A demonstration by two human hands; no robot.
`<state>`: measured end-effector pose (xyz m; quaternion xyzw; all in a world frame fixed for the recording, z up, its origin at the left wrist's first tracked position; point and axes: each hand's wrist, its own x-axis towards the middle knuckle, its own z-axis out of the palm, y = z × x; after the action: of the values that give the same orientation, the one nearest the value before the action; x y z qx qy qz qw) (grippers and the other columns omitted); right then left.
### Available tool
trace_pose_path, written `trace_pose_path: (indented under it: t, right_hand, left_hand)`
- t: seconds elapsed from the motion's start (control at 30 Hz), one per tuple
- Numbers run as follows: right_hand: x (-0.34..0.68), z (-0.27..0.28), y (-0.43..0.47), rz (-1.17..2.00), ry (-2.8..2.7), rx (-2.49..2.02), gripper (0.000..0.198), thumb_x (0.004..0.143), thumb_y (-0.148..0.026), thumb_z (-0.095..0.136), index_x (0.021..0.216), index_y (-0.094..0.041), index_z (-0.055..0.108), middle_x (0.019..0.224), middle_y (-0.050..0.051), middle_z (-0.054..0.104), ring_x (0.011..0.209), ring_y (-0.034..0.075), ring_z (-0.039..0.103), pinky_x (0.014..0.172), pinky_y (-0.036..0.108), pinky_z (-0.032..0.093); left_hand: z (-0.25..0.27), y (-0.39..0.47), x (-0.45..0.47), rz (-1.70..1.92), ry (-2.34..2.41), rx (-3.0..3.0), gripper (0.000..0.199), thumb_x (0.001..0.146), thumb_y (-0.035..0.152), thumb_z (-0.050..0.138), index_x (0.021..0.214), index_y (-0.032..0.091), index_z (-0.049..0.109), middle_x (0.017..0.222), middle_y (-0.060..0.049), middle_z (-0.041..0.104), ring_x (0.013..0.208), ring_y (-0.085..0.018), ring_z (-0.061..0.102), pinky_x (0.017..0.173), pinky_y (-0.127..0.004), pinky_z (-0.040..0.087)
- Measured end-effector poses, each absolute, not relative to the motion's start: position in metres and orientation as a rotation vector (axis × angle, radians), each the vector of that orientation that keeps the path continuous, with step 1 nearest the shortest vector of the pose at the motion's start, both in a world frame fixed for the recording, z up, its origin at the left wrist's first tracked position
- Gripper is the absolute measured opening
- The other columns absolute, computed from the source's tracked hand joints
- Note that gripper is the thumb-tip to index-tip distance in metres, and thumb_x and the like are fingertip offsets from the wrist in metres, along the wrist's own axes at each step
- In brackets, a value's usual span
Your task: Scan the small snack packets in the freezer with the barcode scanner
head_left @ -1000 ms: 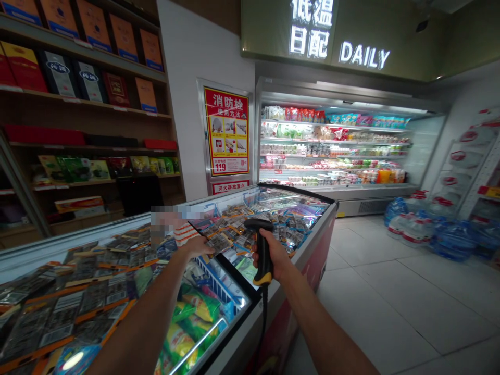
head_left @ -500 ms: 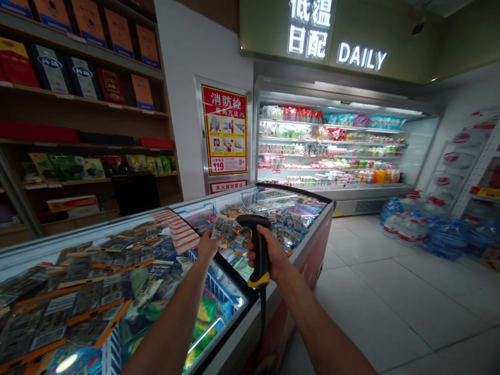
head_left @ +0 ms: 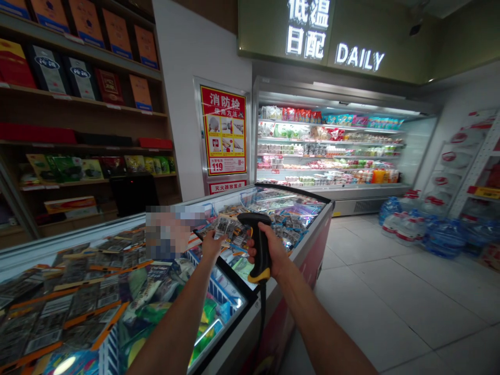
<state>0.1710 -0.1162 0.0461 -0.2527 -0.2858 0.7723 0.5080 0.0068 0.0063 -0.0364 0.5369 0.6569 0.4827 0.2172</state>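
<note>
In my right hand (head_left: 271,250) is a black-and-yellow barcode scanner (head_left: 258,250), held upright by its grip, its head tilted toward the left and its cord hanging down. My left hand (head_left: 212,245) reaches over the chest freezer (head_left: 312,250) and pinches a small flat packet (head_left: 225,226) with a printed label, just left of the scanner head. Many similar dark packets with orange edges (head_left: 84,276) lie on the freezer's glass top to the left. Under the glass show green and yellow bags (head_left: 207,312) and a blue basket (head_left: 221,289).
A lit open chiller (head_left: 332,146) with packed shelves stands at the back. Large water bottles (head_left: 445,237) are on the tiled floor (head_left: 375,291) to the right. Wooden shelves (head_left: 86,104) with boxes rise at left, next to a red fire-hydrant sign (head_left: 224,130). A pixelated patch covers part of the freezer.
My left hand has shifted slightly to the right, and the packet with it. The scanner stays almost still. A pixelated patch now covers where a striped area was seen on the glass.
</note>
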Motion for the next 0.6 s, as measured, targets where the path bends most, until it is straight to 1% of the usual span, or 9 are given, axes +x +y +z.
trace_pose_path:
  t: [0.17, 0.37, 0.5, 0.6]
  right_hand:
    - [0.185, 0.043, -0.108, 1.727, -0.686, -0.638, 0.027, 0.069, -0.043, 0.049, 0.071, -0.016, 0.048, 0.047, -0.003, 0.048, 0.036, 0.008, 0.043, 0.035, 0.020, 0.034]
    - [0.210, 0.029, -0.093, 1.616, -0.578, -0.713, 0.024, 0.069, -0.041, 0.049, 0.068, -0.017, 0.047, 0.046, -0.004, 0.047, 0.037, 0.008, 0.043, 0.036, 0.020, 0.034]
    - [0.224, 0.024, -0.090, 1.566, -0.545, -0.729, 0.023, 0.068, -0.041, 0.050, 0.067, -0.018, 0.047, 0.045, -0.003, 0.046, 0.037, 0.008, 0.042, 0.035, 0.020, 0.034]
    - [0.230, 0.023, -0.090, 1.538, -0.530, -0.752, 0.024, 0.068, -0.041, 0.050, 0.067, -0.017, 0.047, 0.045, -0.003, 0.046, 0.036, 0.008, 0.041, 0.034, 0.020, 0.033]
  left_hand:
    - [-0.030, 0.012, 0.013, 1.403, 1.850, 1.445, 0.037, 0.067, 0.034, 0.049, 0.098, 0.014, 0.054, 0.093, -0.009, 0.061, 0.087, -0.023, 0.056, 0.074, -0.032, 0.041]
    - [-0.009, 0.021, 0.039, 1.406, 1.847, 1.442, 0.037, 0.071, 0.026, 0.046, 0.105, 0.012, 0.048, 0.102, -0.010, 0.058, 0.087, -0.019, 0.055, 0.075, -0.028, 0.040]
    - [0.003, 0.035, 0.061, 1.302, 1.910, 1.518, 0.040, 0.073, 0.023, 0.042, 0.111, 0.012, 0.043, 0.104, -0.012, 0.057, 0.092, -0.022, 0.054, 0.076, -0.030, 0.039]
    - [0.006, 0.044, 0.072, 1.166, 1.933, 1.761, 0.041, 0.072, 0.020, 0.043, 0.112, 0.010, 0.043, 0.115, -0.014, 0.049, 0.104, -0.023, 0.047, 0.084, -0.030, 0.035]
